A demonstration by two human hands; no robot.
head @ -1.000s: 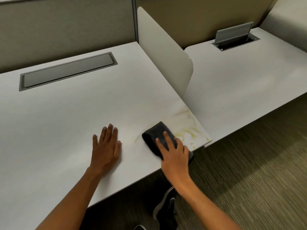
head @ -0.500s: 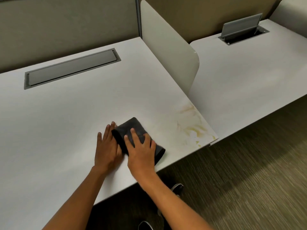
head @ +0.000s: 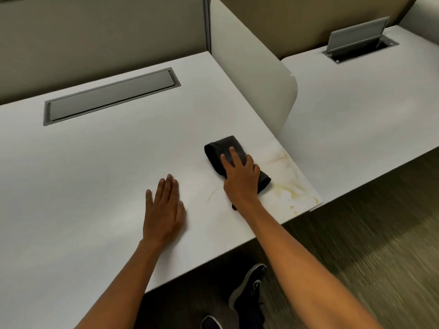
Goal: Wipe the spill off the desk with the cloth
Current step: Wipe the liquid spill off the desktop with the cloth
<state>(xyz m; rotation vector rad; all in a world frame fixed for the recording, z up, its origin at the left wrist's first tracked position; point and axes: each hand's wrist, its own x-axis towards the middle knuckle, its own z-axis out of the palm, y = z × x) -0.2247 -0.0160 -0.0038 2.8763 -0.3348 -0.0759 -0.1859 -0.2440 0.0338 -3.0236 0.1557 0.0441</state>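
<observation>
Black cloth [head: 223, 150], yellowish spill [head: 292, 186] streaks, white desk [head: 95, 174], grey hatch [head: 109, 96].

Beige partition wall [head: 95, 32], white rounded divider [head: 256, 74], neighbouring white desk [head: 356, 119] with open cable hatch [head: 361, 45], streaked grey-brown carpet [head: 380, 222].
</observation>
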